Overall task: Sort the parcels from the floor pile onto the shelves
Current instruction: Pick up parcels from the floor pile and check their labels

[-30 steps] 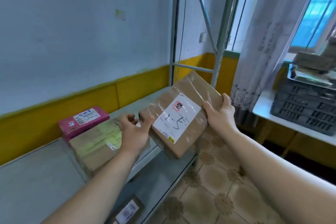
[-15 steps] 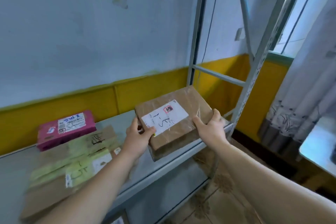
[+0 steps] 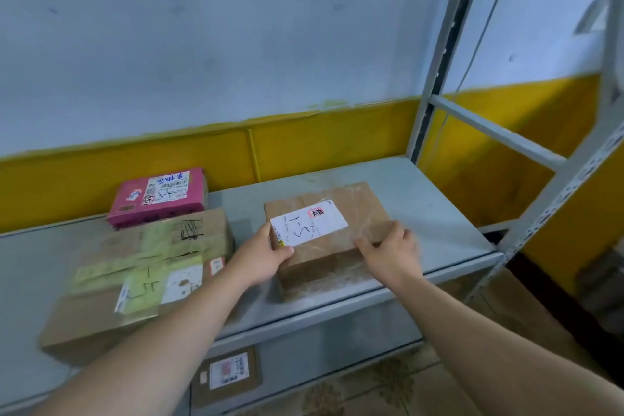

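Observation:
A brown taped parcel (image 3: pixel 358 209) with a white label marked "1-5" lies flat on the grey metal shelf (image 3: pixel 432 213), near its front edge. My left hand (image 3: pixel 260 257) holds the parcel's near left corner, thumb on the label's edge. My right hand (image 3: pixel 391 253) grips its near right edge, fingers curled over the top.
A larger brown parcel with green tape (image 3: pixel 135 277) lies to the left and overhangs the shelf front. Behind it sits a pink box (image 3: pixel 158 196) against the yellow wall band. A small labelled parcel (image 3: pixel 226 375) lies on the lower shelf. Shelf uprights (image 3: pixel 439 61) stand at the right.
The brown parcel went from tilted in the air beside the shelf to lying flat on the shelf. Both hands came down with it and stay on its near corners.

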`<state>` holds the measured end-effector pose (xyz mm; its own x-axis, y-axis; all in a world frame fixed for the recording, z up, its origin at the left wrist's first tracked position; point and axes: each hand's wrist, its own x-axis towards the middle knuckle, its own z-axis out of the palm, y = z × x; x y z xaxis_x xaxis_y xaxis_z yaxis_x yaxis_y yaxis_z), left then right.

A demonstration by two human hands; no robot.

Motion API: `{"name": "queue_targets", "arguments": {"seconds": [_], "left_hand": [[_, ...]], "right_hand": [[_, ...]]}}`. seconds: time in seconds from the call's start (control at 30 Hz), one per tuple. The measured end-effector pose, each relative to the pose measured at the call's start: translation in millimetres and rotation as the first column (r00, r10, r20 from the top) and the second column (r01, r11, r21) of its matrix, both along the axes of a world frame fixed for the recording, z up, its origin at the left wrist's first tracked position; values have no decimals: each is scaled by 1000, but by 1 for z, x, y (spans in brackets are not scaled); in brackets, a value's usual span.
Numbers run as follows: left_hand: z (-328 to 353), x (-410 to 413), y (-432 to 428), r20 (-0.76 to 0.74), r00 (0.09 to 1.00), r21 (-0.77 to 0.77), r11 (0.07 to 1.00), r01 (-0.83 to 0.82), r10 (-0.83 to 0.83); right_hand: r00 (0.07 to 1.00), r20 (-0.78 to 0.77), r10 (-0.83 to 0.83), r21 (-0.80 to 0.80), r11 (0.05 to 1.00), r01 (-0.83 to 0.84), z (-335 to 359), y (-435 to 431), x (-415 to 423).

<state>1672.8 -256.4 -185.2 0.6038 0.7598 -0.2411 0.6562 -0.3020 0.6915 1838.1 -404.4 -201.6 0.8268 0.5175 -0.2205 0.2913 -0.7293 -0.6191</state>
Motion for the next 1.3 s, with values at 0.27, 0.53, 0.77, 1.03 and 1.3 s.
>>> {"name": "queue_targets", "arguments": {"seconds": [0.27,0.53,0.77,1.03,1.3], "left_hand": [[-29,-56,82,-488,865,359,930,74,119],[-48,-73,91,-509,848,308,951,22,146],[-51,-73,121,-526,817,328,943,-60,235],[-61,-75,118,-517,812,375,924,-71,272],[-62,-75,117,-533,797,375,924,-76,282]], "right_hand": [[726,256,638,-459,741,-490,-3,60,-18],[715,281,640,-498,734,-461,-6,125,-22],[686,299,663,-503,721,-477,-6,176,-4],[657,317,684,-499,709,-498,-10,235,10],[650,318,690,-487,707,-512,-12,255,16]]}}
